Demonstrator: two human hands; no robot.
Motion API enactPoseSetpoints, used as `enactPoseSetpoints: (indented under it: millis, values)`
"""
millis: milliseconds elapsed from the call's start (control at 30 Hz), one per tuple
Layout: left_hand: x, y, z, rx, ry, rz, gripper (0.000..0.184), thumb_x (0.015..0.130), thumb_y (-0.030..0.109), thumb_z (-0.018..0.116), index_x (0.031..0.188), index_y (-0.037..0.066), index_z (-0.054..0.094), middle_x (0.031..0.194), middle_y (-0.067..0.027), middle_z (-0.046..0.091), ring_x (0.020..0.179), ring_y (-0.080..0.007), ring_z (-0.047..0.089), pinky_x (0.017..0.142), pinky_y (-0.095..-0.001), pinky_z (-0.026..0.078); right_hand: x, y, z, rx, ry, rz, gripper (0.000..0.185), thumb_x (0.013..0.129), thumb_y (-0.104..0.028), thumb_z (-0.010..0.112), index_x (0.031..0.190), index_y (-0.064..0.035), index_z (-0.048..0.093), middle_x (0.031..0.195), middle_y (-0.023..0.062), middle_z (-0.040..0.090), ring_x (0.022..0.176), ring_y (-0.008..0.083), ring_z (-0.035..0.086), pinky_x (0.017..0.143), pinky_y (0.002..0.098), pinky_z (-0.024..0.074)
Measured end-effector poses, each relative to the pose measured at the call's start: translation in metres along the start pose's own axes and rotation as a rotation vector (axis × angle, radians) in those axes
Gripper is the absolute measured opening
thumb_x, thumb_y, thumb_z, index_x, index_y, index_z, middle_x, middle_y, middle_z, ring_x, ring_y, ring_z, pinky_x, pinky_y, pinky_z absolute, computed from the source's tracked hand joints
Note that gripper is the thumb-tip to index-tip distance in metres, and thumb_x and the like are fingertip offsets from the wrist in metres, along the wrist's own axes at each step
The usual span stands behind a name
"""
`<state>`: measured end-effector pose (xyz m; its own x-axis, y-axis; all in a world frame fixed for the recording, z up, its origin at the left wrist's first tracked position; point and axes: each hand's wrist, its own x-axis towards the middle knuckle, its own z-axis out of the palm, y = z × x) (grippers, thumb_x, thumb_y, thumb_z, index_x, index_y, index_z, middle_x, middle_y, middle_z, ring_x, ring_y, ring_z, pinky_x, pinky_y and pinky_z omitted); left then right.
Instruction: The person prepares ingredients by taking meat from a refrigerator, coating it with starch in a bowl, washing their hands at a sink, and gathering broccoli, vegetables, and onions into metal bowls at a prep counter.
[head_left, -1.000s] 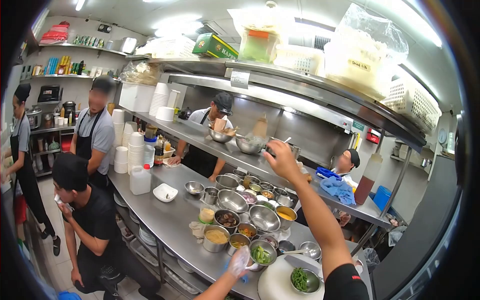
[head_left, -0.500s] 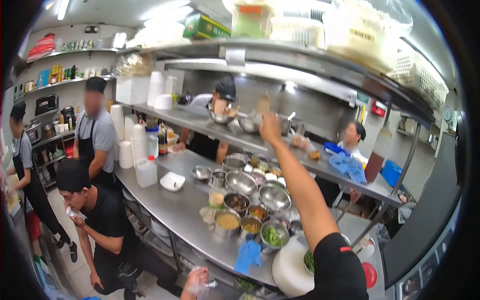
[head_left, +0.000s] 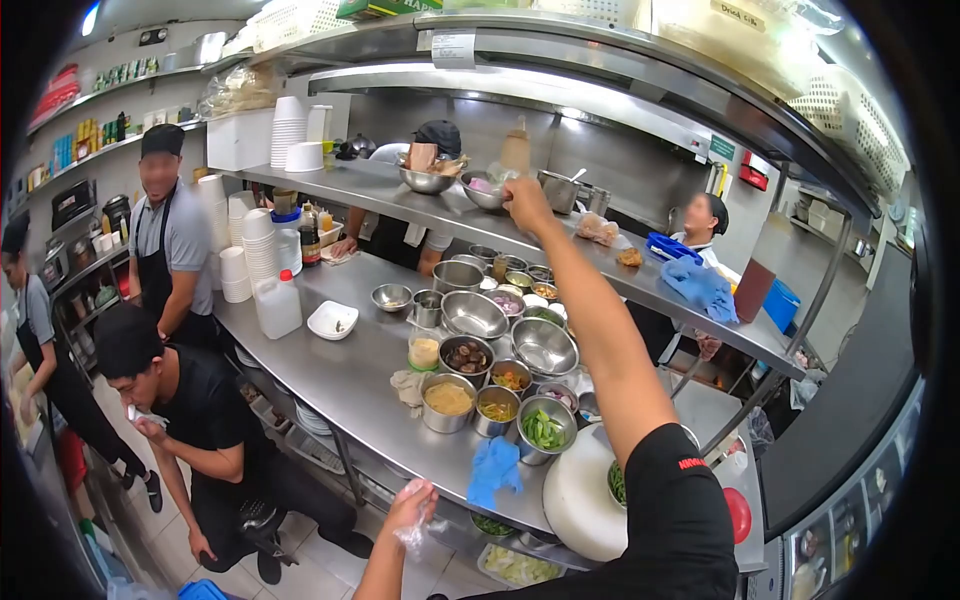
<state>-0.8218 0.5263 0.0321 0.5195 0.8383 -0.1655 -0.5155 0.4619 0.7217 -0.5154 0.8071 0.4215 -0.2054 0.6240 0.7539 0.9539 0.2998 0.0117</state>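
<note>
My right hand is stretched up to the raised steel shelf, its fingers curled closed. It is at the right side of a metal bowl with something pink inside and just below a squeeze bottle of tan sauce. What its fingers hold, if anything, is hidden. Low in front of the counter, my left hand is closed around crumpled clear plastic. Another metal bowl with brown paper-like pieces stands farther left on the shelf.
Several metal containers of ingredients, including green vegetables, crowd the steel counter. A blue glove lies at its front edge beside a round white board. A person in black crouches at left; other people stand beyond.
The view has tilted down and steadied. My right arm stays extended to the shelf by the bowl and bottle. My left hand shows more fully, still with the clear plastic.
</note>
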Motion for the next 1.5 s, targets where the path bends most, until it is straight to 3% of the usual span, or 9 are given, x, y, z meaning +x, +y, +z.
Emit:
enactPoseSetpoints:
  millis: [367,500,667,800,833,967,1200,1333,1500]
  values:
    - [0.032,0.148,0.14,0.233,-0.234,0.42,0.03,0.091,0.033,0.05,0.104,0.005,0.054,0.104,-0.0102,0.061,0.086,-0.0177,0.064,0.061,-0.0234,0.048,-0.113,-0.09,-0.129,0.167,0.043,-0.33,0.017,0.066,0.004,0.061,0.08,-0.0033,0.053,0.085,0.012,0.054,0.084,0.0321,0.05,0.076,0.039,0.04]
    - [0.028,0.162,0.173,0.082,-0.25,0.409,0.064,0.091,0.053,0.037,0.133,0.005,0.028,0.116,-0.0164,0.053,0.097,-0.0271,0.061,0.044,-0.0163,0.039,-0.197,-0.13,-0.158,0.254,-0.006,-0.317,0.017,0.068,0.004,0.062,0.082,-0.0032,0.054,0.086,0.0105,0.053,0.085,0.0305,0.05,0.074,0.0359,0.0423]
    - [-0.004,0.115,0.155,-0.053,-0.172,0.242,0.05,0.09,0.052,0.039,0.119,0.013,0.048,0.097,-0.0044,0.062,0.07,-0.0089,0.061,0.033,-0.0164,0.025,-0.316,-0.152,-0.114,0.36,-0.063,-0.315,0.026,0.064,0.006,0.063,0.087,-0.0031,0.057,0.09,0.0099,0.054,0.091,0.0303,0.052,0.078,0.0369,0.045]
    - [0.006,0.029,0.097,-0.158,0.019,0.122,0.036,0.089,0.037,0.047,0.11,0.008,0.051,0.089,-0.005,0.062,0.061,-0.0093,0.055,0.041,-0.0201,0.037,-0.394,-0.153,-0.07,0.487,-0.264,-0.264,0.024,0.067,0.003,0.063,0.09,-0.0024,0.058,0.096,0.0112,0.055,0.093,0.0303,0.053,0.08,0.0363,0.0446]
    - [0.012,0.007,0.085,-0.211,0.027,0.15,0.035,0.09,0.033,0.046,0.11,0.005,0.052,0.093,-0.0067,0.062,0.07,-0.0129,0.061,0.05,-0.0236,0.048,-0.409,-0.153,-0.068,0.542,-0.333,-0.222,0.023,0.069,0.002,0.063,0.091,-0.0024,0.058,0.097,0.0111,0.055,0.093,0.0299,0.053,0.081,0.0366,0.0444]
    - [0.013,-0.05,0.047,-0.114,0.086,0.193,0.042,0.094,0.034,0.041,0.118,0.001,0.048,0.109,-0.0113,0.058,0.095,-0.0206,0.06,0.085,-0.0326,0.049,-0.433,-0.153,-0.081,0.632,-0.437,-0.015,0.027,0.074,-0.01,0.068,0.098,-0.003,0.059,0.102,0.012,0.056,0.096,0.0288,0.053,0.083,0.0378,0.0432]
    - [0.012,-0.107,0.048,0.032,0.124,0.25,0.051,0.096,0.038,0.035,0.128,-0.001,0.039,0.121,-0.0103,0.05,0.108,-0.0167,0.049,0.094,-0.0291,0.039,-0.459,-0.161,-0.035,0.315,-0.293,0.119,0.038,0.077,-0.024,0.068,0.105,-0.0005,0.059,0.097,0.0114,0.056,0.082,0.0221,0.053,0.068,0.0283,0.0431]
    - [0.02,-0.132,0.046,0.046,0.14,0.284,0.051,0.096,0.04,0.031,0.12,-0.003,0.045,0.109,-0.0145,0.057,0.094,-0.0209,0.061,0.082,-0.0323,0.051,-0.475,-0.137,-0.02,0.641,-0.285,0.582,0.028,0.085,-0.02,0.06,0.1,0.003,0.059,0.081,0.004,0.058,0.067,0.0111,0.05,0.062,0.024,0.0404]
    - [0.015,-0.135,0.051,0.018,0.155,0.217,0.052,0.096,0.041,0.033,0.123,-0.003,0.042,0.114,-0.0139,0.054,0.1,-0.0203,0.056,0.086,-0.0314,0.047,-0.476,-0.124,-0.025,1.11,-0.264,0.932,0.023,0.091,-0.021,0.052,0.1,-0.0015,0.06,0.092,0.0005,0.059,0.076,0.0076,0.05,0.07,0.0227,0.0398]
